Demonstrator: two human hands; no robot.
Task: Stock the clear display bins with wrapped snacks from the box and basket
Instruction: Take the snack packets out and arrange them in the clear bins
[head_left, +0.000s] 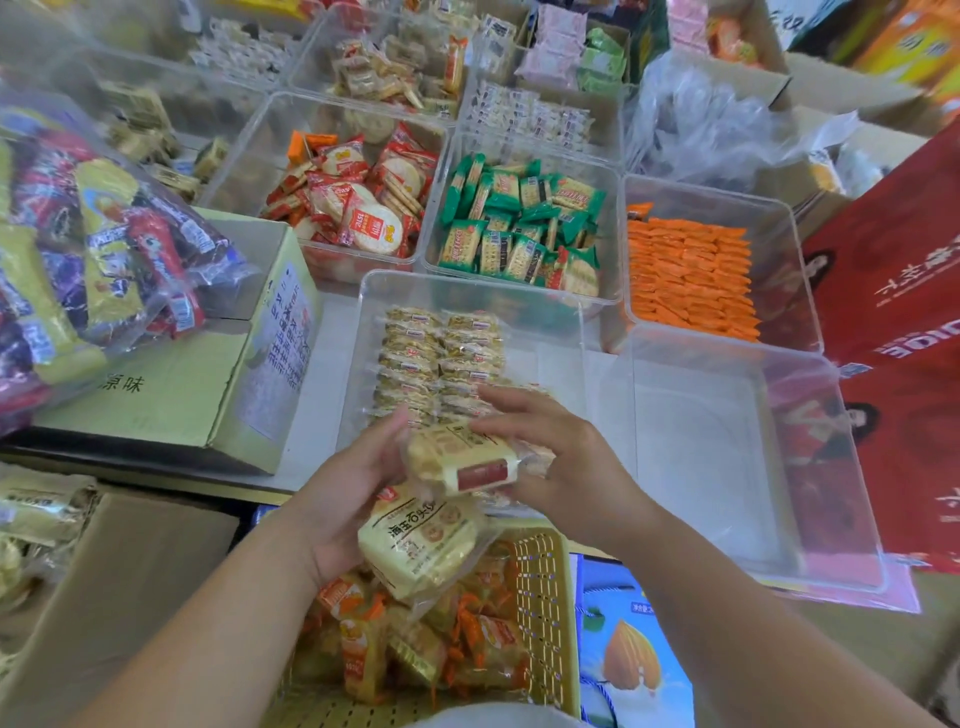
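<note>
Pale yellow, plastic-wrapped snack pack with a red label (462, 460) sits between both hands, just above the near edge of a clear rectangular plastic bin (563, 332). The right hand (561, 457) pinches it, fingers curled over its top. The left hand (343, 493) cups a second, larger pale yellow pack (415, 540) beneath. Two neat rows of matching packs (441, 353) fill the bin's left side (its right side is bare). Below lies a yellow perforated plastic basket (545, 587) of orange-wrapped snacks. The step appears to be placing; next, the pack likely needs lining up at a row's near end.
</note>
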